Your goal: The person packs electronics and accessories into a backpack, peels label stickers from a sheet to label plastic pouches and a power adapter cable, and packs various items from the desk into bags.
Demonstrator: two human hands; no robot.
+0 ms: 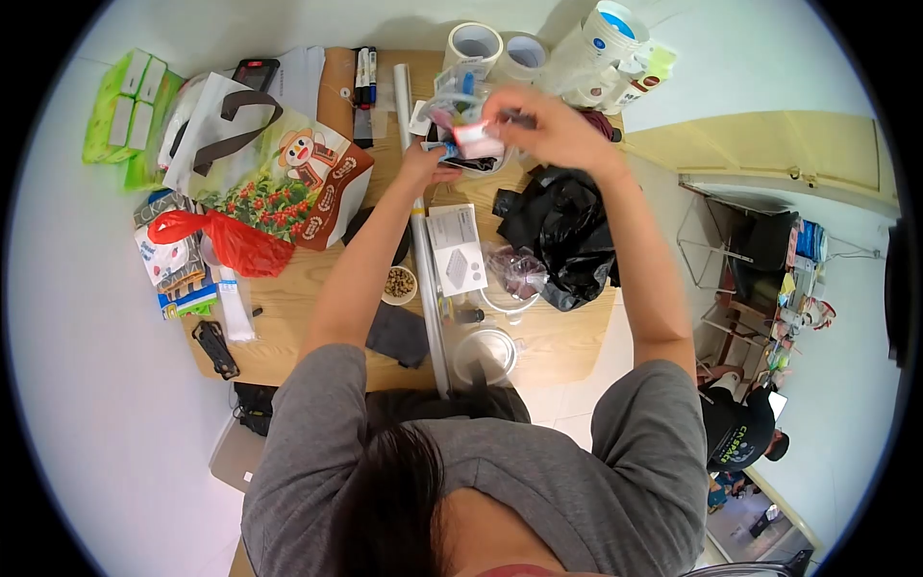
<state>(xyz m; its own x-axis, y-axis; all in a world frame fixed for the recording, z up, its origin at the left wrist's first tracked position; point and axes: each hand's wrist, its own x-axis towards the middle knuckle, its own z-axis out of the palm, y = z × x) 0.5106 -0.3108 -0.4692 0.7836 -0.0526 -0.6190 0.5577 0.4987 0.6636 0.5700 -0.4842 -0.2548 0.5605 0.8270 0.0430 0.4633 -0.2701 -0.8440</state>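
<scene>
My right hand [538,125], slightly blurred, is closed at the far side of the table with a small red-and-white packet [478,141] at its fingertips. A dark piece shows by its fingers. Opposite it, my left hand [423,166] is closed at the edge of a container of mixed small items, its fingertips by something blue; what it grips is hidden. Below the hands lies a white box [457,252] with a printed picture. A crumpled black plastic bag [567,240] sits right of that box, and a long silvery tube [430,288] runs past its left side.
Rolls of tape [474,43] and white buckets [586,58] stand at the back. A printed shopping bag [274,168], a red plastic bag [240,245] and green tissue packs [123,106] lie left. A small bowl [399,285] is near my left forearm. Another person [740,428] is at far right.
</scene>
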